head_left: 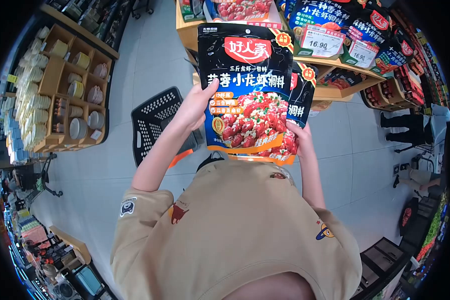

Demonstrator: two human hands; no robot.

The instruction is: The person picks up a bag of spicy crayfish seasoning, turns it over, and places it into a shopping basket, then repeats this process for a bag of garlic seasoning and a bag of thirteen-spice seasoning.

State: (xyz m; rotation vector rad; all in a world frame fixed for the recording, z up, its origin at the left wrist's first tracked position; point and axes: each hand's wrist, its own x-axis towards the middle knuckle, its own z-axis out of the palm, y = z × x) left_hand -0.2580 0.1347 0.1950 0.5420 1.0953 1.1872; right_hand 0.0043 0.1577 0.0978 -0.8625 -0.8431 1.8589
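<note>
Packets [255,107] overlap before the front edge of the shelf [330,93]; left hand [192,108] pinches the front packet's left edge, right hand [303,138] the rear packet's [302,97] right edge, probably so both printed fronts show

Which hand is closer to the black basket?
The left. The left hand, at the front pack's left edge, is on the basket's side; the right hand is farther off, at the back pack's right edge.
</note>
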